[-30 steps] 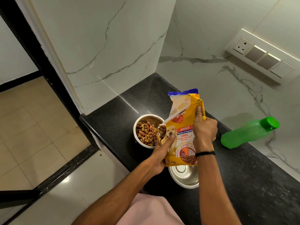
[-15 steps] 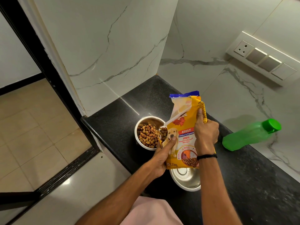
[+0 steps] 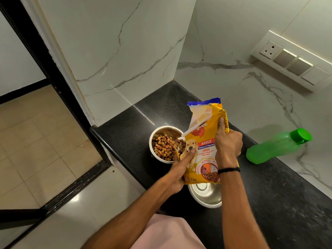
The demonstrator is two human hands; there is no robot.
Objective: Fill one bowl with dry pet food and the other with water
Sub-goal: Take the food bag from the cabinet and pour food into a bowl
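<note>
Head camera looked down on two bare hands clamped around a yellow pet food bag [image 3: 203, 150]. From where I stood, the left hand [image 3: 179, 169] gripped the bag's lower corner, its thumb pressed flat across the printed puppy, while the right hand [image 3: 228, 142] wrapped the opposite edge higher up, thumb along the seam; a black band [image 3: 229, 170] circled that wrist. Between them the bag leaned over, its torn blue-edged top open, and brown kibble [image 3: 164, 147] showed at the tear on the left hand's side. Just beyond the left thumb sat a steel bowl [image 3: 166, 130] holding a heap of that kibble, the bag's torn corner over its rim. Directly under the bag's bottom edge, nearer the person, a second steel bowl [image 3: 206, 196] sat bare inside, partly hidden by the bag. Both rested on a black stone counter [image 3: 278, 203]. Well off to the right hand's side a green capped bottle [image 3: 276, 147] leaned against the marble wall, beneath a switch panel [image 3: 291, 62].
</note>
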